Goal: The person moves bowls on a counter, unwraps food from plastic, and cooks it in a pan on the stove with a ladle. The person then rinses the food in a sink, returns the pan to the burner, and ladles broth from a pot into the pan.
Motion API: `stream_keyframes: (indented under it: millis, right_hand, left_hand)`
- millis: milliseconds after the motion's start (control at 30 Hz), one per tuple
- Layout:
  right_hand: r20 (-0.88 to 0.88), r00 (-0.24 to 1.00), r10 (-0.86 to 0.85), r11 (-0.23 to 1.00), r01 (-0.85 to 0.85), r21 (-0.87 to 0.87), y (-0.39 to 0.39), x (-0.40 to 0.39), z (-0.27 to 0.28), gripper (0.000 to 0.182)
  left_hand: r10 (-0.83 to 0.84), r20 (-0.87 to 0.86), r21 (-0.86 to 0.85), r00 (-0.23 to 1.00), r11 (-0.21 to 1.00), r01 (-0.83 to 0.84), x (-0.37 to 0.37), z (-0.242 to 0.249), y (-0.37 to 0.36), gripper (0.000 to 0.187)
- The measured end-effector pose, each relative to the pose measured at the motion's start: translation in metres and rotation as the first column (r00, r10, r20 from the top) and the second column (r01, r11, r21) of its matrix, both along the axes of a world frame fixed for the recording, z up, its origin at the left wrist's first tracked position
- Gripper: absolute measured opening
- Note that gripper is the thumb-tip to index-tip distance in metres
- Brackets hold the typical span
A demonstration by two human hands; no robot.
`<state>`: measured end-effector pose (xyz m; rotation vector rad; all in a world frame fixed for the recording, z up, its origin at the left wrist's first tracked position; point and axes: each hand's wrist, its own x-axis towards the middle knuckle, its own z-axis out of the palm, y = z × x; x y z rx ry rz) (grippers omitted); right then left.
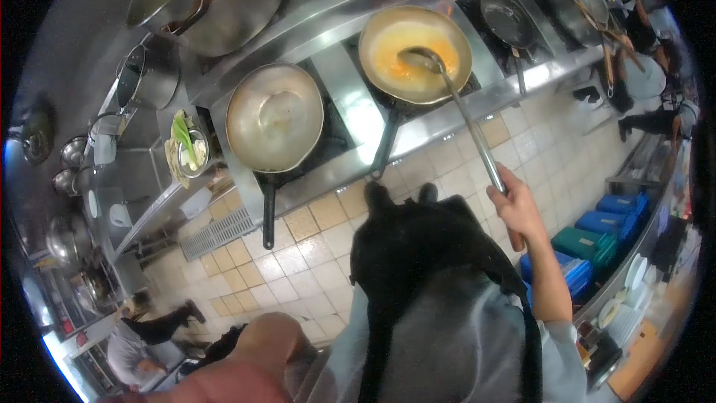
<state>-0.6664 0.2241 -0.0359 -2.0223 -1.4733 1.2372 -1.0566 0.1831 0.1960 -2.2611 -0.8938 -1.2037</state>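
My right hand [516,205] is closed around the handle of a long metal ladle [473,132]. The ladle's bowl rests inside a wide pan [464,67] on the stove, in a yellow-orange mixture [388,60] spread over the pan's bottom. That pan's dark handle points towards me. Left of it stands a second wide pan [253,127] with only a thin shine of liquid or oil in it. My left hand [231,384] is raised very close to the camera at the bottom edge, large and blurred; its fingers are out of sight.
Large pots [231,22] line the back left. A bowl with leafy greens [181,134] stands beside the stove. A small black pan [507,19] sits on the right burner. Blue and green bins [585,245] are at right. Other people [134,351] stand at left and far right.
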Motion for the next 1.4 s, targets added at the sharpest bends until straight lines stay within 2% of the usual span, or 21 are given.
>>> stream_keyframes:
  millis: [67,100,167,200,233,267,300,333,367,400,467,600,667,733,800,867,900,1033,1133,1200,1400]
  right_hand:
    - [0.014,0.999,-0.032,0.999,0.032,-0.016,0.001,-0.003,-0.011,0.049]
    - [-0.050,0.997,-0.054,0.998,0.055,0.019,0.000,-0.002,-0.018,0.050]
    - [-0.113,0.992,-0.064,0.996,0.070,0.053,0.003,-0.002,-0.020,0.050]
    - [-0.159,0.982,-0.100,0.995,0.096,-0.032,0.007,-0.005,-0.018,0.051]
    - [-0.202,0.969,-0.144,0.985,0.122,-0.120,0.008,-0.007,-0.018,0.051]
    - [-0.205,0.968,-0.147,0.985,0.125,-0.118,0.009,-0.009,-0.026,0.051]
    - [-0.206,0.972,-0.116,0.992,0.105,-0.063,0.010,-0.011,-0.040,0.052]
    - [-0.203,0.976,-0.084,0.996,0.084,-0.008,0.011,-0.012,-0.048,0.052]
    - [-0.226,0.966,-0.127,0.982,0.091,-0.163,0.016,-0.020,-0.026,0.052]
    - [-0.227,0.965,-0.130,0.982,0.094,-0.162,0.012,-0.014,-0.034,0.052]
    - [-0.139,0.984,0.111,0.977,-0.083,0.195,-0.001,0.007,-0.055,0.054]
    - [-0.117,0.992,0.048,0.998,-0.043,0.040,0.003,0.008,-0.035,0.054]
    - [-0.121,0.986,-0.116,0.976,0.091,-0.197,0.017,-0.009,-0.023,0.052]
    - [-0.169,0.978,-0.122,0.976,0.087,-0.197,0.017,-0.009,-0.022,0.051]
    - [-0.215,0.968,-0.130,0.978,0.088,-0.190,0.015,-0.001,-0.026,0.050]
    - [-0.119,0.992,0.041,0.997,-0.033,0.063,0.006,0.020,-0.042,0.052]
    - [-0.159,0.987,-0.004,1.000,0.006,0.012,0.009,0.014,-0.030,0.053]
    - [-0.234,0.966,-0.110,0.992,0.093,-0.082,0.016,-0.001,-0.035,0.052]
    - [-0.243,0.962,-0.122,0.989,0.099,-0.105,0.016,-0.002,-0.036,0.052]
    - [-0.109,0.992,0.066,0.998,-0.064,0.020,0.014,0.012,-0.042,0.051]
    - [-0.137,0.990,-0.042,0.980,0.068,0.188,0.026,0.003,-0.066,0.052]
  left_hand:
    - [-0.480,0.440,0.512,0.759,0.828,0.227,0.051,-0.015,0.050,0.061]
    - [-0.477,0.440,0.513,0.761,0.829,0.223,0.047,-0.020,0.048,0.061]
    - [-0.293,0.514,0.182,0.806,0.956,0.232,0.022,-0.033,0.032,0.055]
    - [-0.200,0.731,0.017,0.653,0.961,0.276,-0.013,-0.061,-0.003,0.035]
    - [-0.250,0.669,-0.157,0.700,0.873,0.462,-0.004,-0.065,0.010,0.055]
    - [-0.251,0.792,-0.162,0.557,0.793,0.588,0.008,-0.089,0.016,0.062]
    - [0.033,0.751,-0.402,0.660,0.815,0.417,0.015,-0.107,0.009,0.072]
    - [0.172,0.817,-0.509,0.550,0.664,0.547,0.013,-0.134,0.002,0.081]
    - [0.264,0.843,-0.534,0.469,0.521,0.666,0.009,-0.168,-0.001,0.072]
    - [0.417,0.722,-0.690,0.553,0.369,0.623,0.001,-0.202,-0.010,0.072]
    - [0.646,0.553,-0.763,0.526,0.139,0.631,-0.008,-0.267,-0.041,0.062]
    - [0.645,-0.092,-0.877,0.759,-0.413,0.244,-0.033,-0.385,-0.108,0.044]
    - [0.568,-0.168,-0.892,0.806,-0.435,0.120,-0.054,-0.452,-0.159,0.039]
    - [0.517,-0.165,-0.901,0.840,-0.425,0.084,-0.083,-0.510,-0.210,0.038]
    - [0.314,-0.269,-0.918,0.911,-0.370,-0.143,-0.102,-0.547,-0.242,0.036]
    - [0.488,-0.252,-0.903,0.836,-0.429,-0.022,-0.101,-0.539,-0.249,0.035]
    - [0.640,-0.251,-0.879,0.726,-0.464,0.105,-0.099,-0.531,-0.251,0.035]
    - [0.621,-0.165,-0.939,0.767,-0.337,0.071,-0.094,-0.509,-0.219,0.034]
    - [0.782,-0.175,-0.901,0.599,-0.372,0.223,-0.079,-0.482,-0.176,0.033]
    - [0.757,-0.106,-0.958,0.645,-0.251,0.137,-0.079,-0.485,-0.162,0.034]
    - [0.779,-0.057,-0.954,0.624,-0.227,0.195,-0.079,-0.483,-0.150,0.037]
